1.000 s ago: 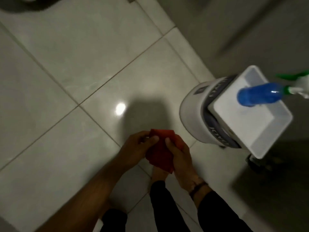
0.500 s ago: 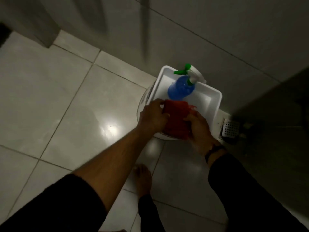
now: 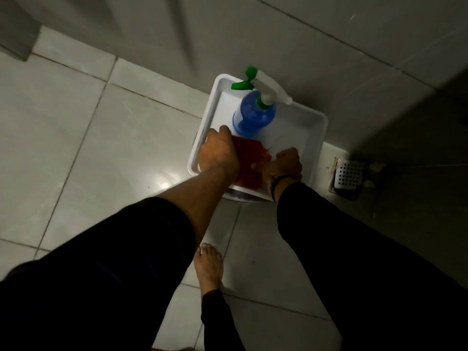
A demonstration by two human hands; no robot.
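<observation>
Red cloth (image 3: 249, 160), held low in the near end of the white tray (image 3: 314, 138), gripped at opposite edges by the curled left hand (image 3: 219, 150) and right hand (image 3: 287, 164); judged light, soft and limp, best taken by a bunched fold.

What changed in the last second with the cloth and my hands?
The left hand and right hand carried the cloth from over the bare floor to the tray; it is now within the rim, in front of the bottle. Nothing was let go: both hands keep their grip on the cloth. The bottle stays in the tray.
</observation>
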